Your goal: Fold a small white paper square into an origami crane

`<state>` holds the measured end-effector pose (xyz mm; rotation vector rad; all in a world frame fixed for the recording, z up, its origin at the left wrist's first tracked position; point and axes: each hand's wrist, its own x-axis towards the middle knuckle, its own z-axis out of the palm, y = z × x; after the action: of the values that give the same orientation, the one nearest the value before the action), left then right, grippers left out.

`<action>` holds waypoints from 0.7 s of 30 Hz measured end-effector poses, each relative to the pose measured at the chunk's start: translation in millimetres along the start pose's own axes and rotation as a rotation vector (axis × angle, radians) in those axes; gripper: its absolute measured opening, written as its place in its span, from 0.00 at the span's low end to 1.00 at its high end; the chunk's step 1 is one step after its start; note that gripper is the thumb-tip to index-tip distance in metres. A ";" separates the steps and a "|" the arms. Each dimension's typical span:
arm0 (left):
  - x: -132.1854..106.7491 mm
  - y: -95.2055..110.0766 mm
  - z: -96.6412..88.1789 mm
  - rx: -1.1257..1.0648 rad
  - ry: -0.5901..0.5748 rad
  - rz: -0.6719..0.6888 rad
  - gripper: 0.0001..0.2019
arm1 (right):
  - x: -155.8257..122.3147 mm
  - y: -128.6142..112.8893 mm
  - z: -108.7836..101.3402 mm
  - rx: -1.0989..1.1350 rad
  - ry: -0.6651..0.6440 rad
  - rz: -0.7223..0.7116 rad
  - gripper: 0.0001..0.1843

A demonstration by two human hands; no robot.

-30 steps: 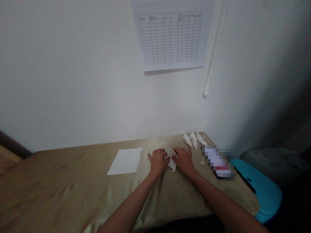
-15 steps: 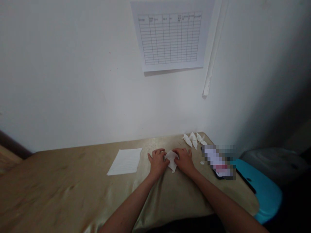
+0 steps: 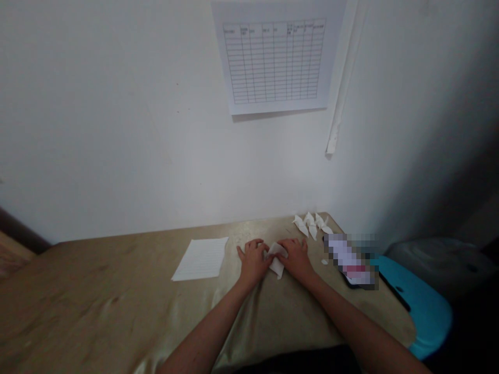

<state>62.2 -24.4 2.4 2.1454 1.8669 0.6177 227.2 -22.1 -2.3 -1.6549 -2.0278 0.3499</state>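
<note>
A small folded piece of white paper [image 3: 277, 263] lies on the tan table [image 3: 117, 301] between my two hands. My left hand [image 3: 252, 261] presses on its left side with the fingers curled onto it. My right hand [image 3: 297, 256] grips its right side, fingers bent over the fold. Both hands rest on the tabletop near the wall.
A lined white sheet [image 3: 201, 258] lies flat to the left of my hands. Several small folded paper figures [image 3: 311, 224] sit at the table's back right corner. A blurred-out flat object [image 3: 350, 258] lies at the right edge, with a blue stool [image 3: 421, 306] beside it. A printed grid sheet [image 3: 275, 59] hangs on the wall.
The hands have closed in slightly on the folded paper, covering more of its upper part. Nothing else moved.
</note>
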 end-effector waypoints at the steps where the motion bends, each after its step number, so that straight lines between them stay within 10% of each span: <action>1: 0.2 0.1 0.2 0.006 -0.005 -0.005 0.10 | 0.2 0.3 0.2 -0.004 -0.004 0.001 0.16; 21: 0.8 -6.2 1.8 -0.025 0.034 -0.013 0.12 | -0.2 6.9 -4.3 0.074 0.005 -0.064 0.21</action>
<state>57.6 -22.4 -1.7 2.1178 1.8791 0.6757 235.4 -21.2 -2.1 -1.5410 -2.0343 0.3934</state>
